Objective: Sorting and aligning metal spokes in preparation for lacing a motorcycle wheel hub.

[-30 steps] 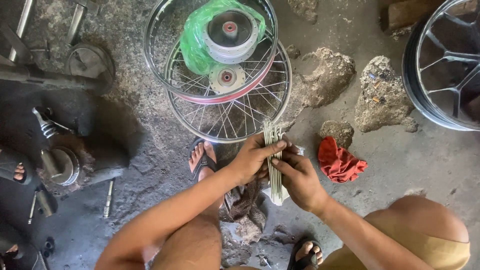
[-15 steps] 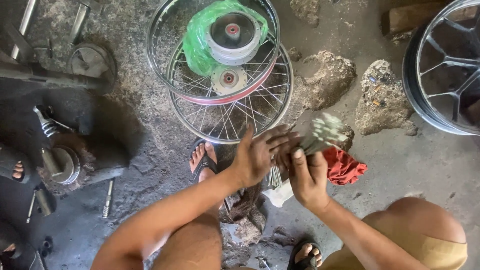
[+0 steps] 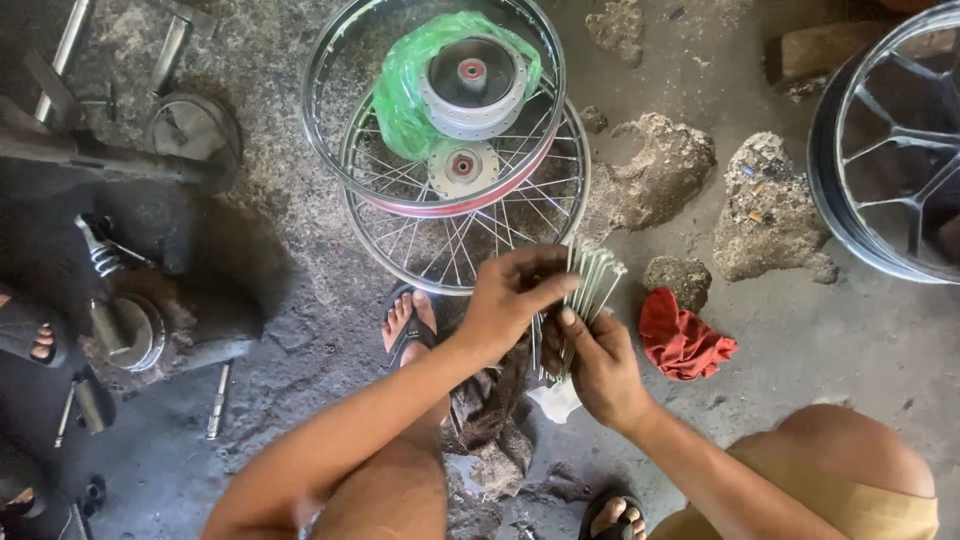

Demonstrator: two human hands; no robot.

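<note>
Now we grip the bundle of spokes (image 3: 588,290) just below the spoked rim (image 3: 465,215), right hand (image 3: 598,365) closed round its lower end, left hand (image 3: 510,300) pinching near the top | judged best: keep ends level, fan gently | rough grey concrete floor (image 3: 860,350), red rag (image 3: 682,338) right of the rim, dark engine parts (image 3: 120,300) left.

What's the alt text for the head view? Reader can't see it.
Seen from above, a squatting person's left hand and right hand hold a bundle of metal spokes over a gritty floor. Ahead lie two stacked spoked wheel rims with hubs; a red rag lies to the right.
</note>
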